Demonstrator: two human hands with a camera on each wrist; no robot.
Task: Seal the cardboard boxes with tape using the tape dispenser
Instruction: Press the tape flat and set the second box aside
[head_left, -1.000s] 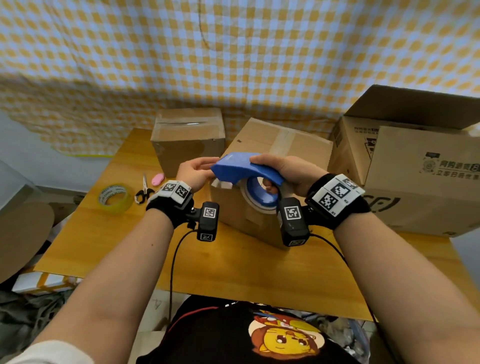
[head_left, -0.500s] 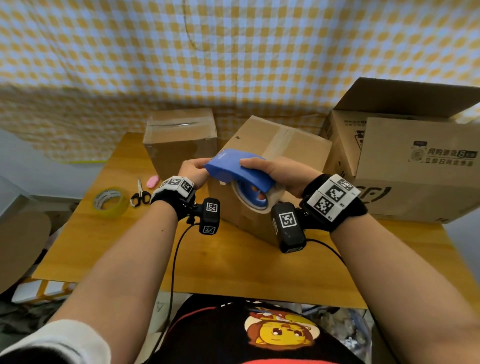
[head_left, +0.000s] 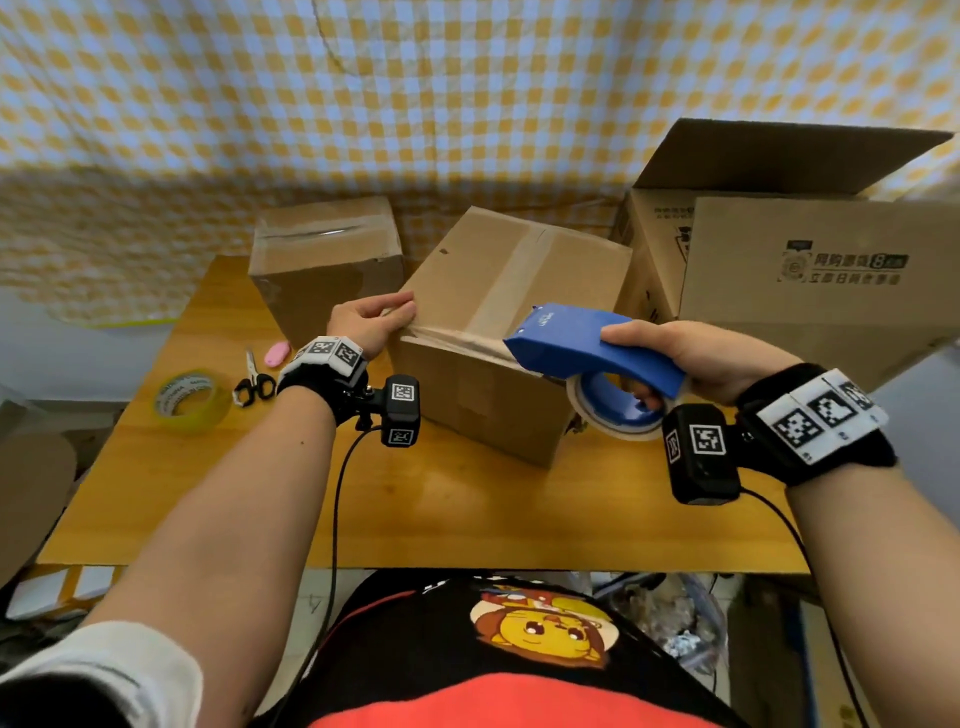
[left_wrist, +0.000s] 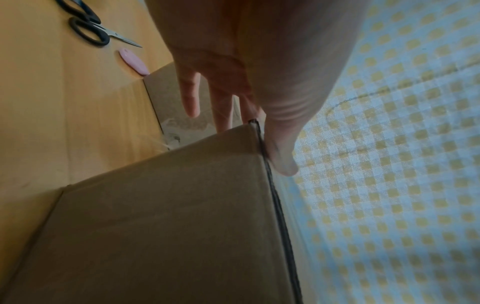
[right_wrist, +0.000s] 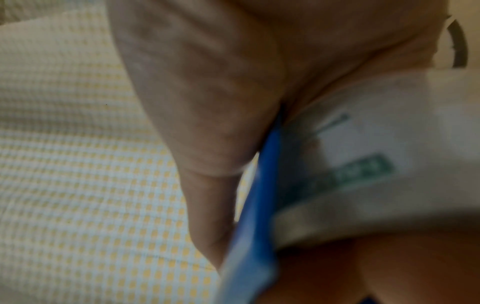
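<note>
A brown cardboard box (head_left: 519, 280) stands mid-table, with a tape strip running down its top seam. My left hand (head_left: 371, 325) presses the tape end onto the box's near left corner. In the left wrist view the left hand (left_wrist: 233, 82) has its thumb on the top edge and straight fingers down the side of the box (left_wrist: 168, 226). My right hand (head_left: 691, 358) grips the blue tape dispenser (head_left: 592, 348) at the box's near right corner. A stretch of clear tape (head_left: 457, 338) runs along the front top edge between the two. The right wrist view shows the right hand (right_wrist: 207, 92) on the dispenser (right_wrist: 254, 205) and its tape roll (right_wrist: 376, 164), blurred.
A smaller taped box (head_left: 327, 260) stands at the back left. A large open carton (head_left: 805, 270) fills the right side. A yellow tape roll (head_left: 189, 397), scissors (head_left: 254, 382) and a pink object (head_left: 276, 353) lie on the wooden table (head_left: 467, 509) to the left.
My right hand has drawn the dispenser to the right along the box's front edge, pulling out tape. My left hand has stayed at the left corner, holding the tape end down.
</note>
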